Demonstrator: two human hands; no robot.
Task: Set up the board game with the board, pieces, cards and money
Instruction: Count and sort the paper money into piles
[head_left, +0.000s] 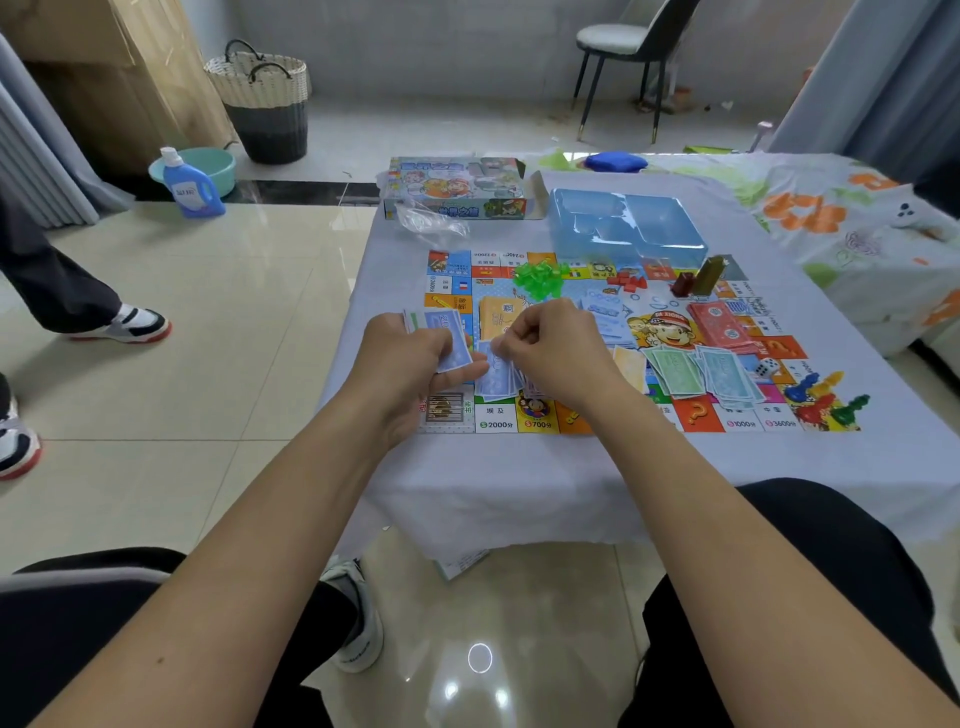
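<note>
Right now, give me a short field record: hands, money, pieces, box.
left hand: grips a stack of blue notes
right hand: pinches one blue note above the board
sorted money: green notes, red notes, on board
pieces: green houses, pawns, dice, on board
tray: beyond board
game box: far edge of table

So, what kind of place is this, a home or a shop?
Most likely a room in a home. Glossy floor tiles, a woven laundry basket and a detergent bottle by a basin suggest it; the game board lies on a cloth-covered table, not a shop counter.
</note>
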